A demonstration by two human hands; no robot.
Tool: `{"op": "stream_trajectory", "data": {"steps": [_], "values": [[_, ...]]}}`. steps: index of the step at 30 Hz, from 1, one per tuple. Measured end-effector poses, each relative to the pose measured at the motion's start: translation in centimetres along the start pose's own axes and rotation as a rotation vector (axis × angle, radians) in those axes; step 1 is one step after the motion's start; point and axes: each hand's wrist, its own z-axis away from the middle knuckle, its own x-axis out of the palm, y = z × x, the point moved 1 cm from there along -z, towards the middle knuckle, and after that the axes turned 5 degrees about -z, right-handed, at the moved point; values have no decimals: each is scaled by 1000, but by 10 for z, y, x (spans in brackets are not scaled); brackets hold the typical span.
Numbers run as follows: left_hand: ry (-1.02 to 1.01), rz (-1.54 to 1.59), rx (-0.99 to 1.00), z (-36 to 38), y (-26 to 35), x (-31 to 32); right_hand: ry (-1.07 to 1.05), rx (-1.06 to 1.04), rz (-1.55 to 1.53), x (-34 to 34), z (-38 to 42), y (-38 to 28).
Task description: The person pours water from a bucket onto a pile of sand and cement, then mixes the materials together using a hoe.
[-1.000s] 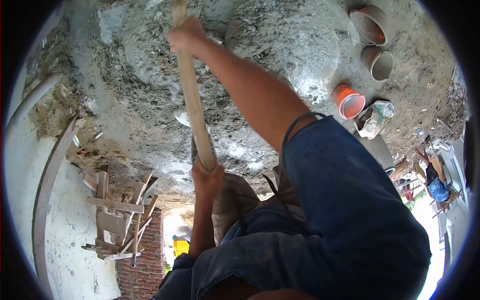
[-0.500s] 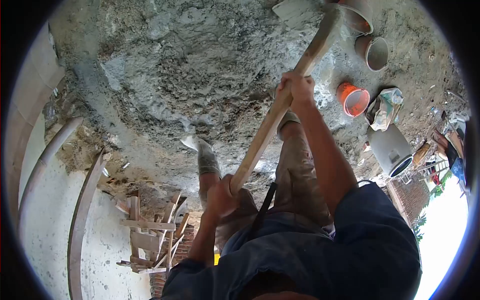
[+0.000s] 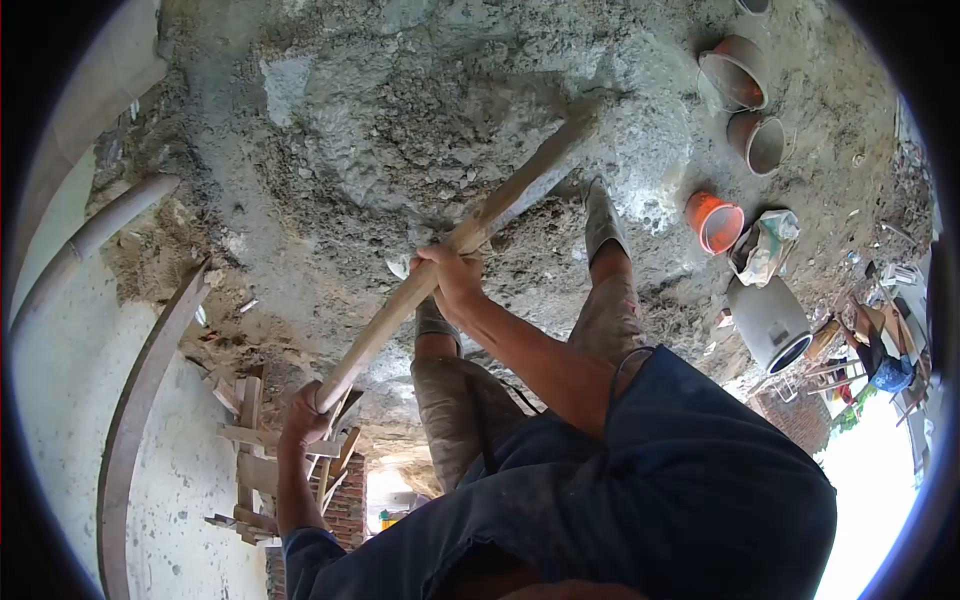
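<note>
A long-handled hoe (image 3: 385, 318) slants from lower left to upper right across my front. Its wooden handle lies in both fists. My left hand (image 3: 307, 412) is closed around the butt end, low on the left. Farther up the handle, my right hand (image 3: 455, 275) is wrapped around it, in front of my legs. The hoe's far end reaches into wet grey mortar (image 3: 430, 130) spread on the ground; its blade is not visible there. My booted feet stand at the near edge of the mortar.
Several buckets stand on the right, among them an orange bucket (image 3: 716, 224). A crumpled sack (image 3: 765, 245) lies by a grey drum (image 3: 770, 325). On the left, wooden poles (image 3: 150, 400) lean by a pale wall, near a stack of timber frames (image 3: 265, 450). Another person (image 3: 885, 350) is at far right.
The hoe has swung left and its far end has dropped from beside the buckets into the mortar. Both hands moved left with the handle, my right hand also nearer to me.
</note>
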Motion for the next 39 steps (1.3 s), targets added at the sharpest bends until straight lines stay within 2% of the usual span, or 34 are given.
{"op": "stream_trajectory", "data": {"steps": [1,2,3,4,6,8,9,11,12,13,15,17,18,19,20,22,23,24,25,26,27,28,30,32,34,35,36,37,38,39], "values": [[-24,63,-35,29,-10,14,-15,39,27,-8,18,7],[68,126,-25,68,5,29,-2,66,91,-13,45,3],[11,219,-105,102,34,36,15,90,157,-15,63,-9],[-23,211,-78,130,45,60,17,96,165,-19,61,-22],[-112,388,-156,146,102,89,-63,190,389,-28,50,-40],[-146,483,-239,97,163,98,-92,189,521,-15,-16,-58],[-144,695,-182,66,193,94,-93,138,628,-1,-43,-70],[-49,849,-99,23,228,117,-73,-65,782,30,-83,-95],[-47,895,-104,5,246,122,-107,-38,864,47,-98,-117],[10,880,-74,-16,265,120,-178,-172,909,63,-108,-137],[120,826,-33,-69,292,119,-279,-304,1061,99,-125,-181],[272,837,41,-141,306,113,-335,-559,1152,134,-160,-207],[229,887,22,-169,309,102,-239,-411,1229,158,-184,-215],[186,937,3,-183,319,84,-142,-262,1299,168,-212,-215],[177,932,13,-176,325,91,-130,-267,1294,161,-212,-209],[163,1063,-104,-124,333,106,-288,-477,1481,134,-194,-192],[68,1043,-182,-85,331,118,-255,-252,1201,107,-151,-185],[49,943,-221,-48,320,139,-146,-256,1230,77,-122,-164],[-37,883,-239,-6,296,165,-180,-173,1194,37,-114,-137],[-105,742,-381,33,292,159,-162,-42,1106,6,-93,-119],[-90,603,-384,60,294,145,-153,-30,943,-20,-71,-109],[-79,592,-335,90,287,145,-100,48,791,-32,-46,-115],[-42,590,-286,100,286,144,-115,42,714,-62,-24,-125],[-247,559,-288,114,289,138,-150,7,626,-78,-5,-161],[-100,485,-36,62,278,160,-126,-165,515,-78,-21,-211],[-106,516,122,15,288,141,-67,-201,562,-67,-38,-244],[-47,363,150,-30,304,120,57,-319,547,-53,-61,-272],[43,280,182,-76,312,106,45,-357,489,-38,-89,-298],[126,270,298,-116,317,83,39,-435,518,-28,-127,-318],[117,254,302,-135,325,53,92,-419,487,-13,-147,-327]]}}
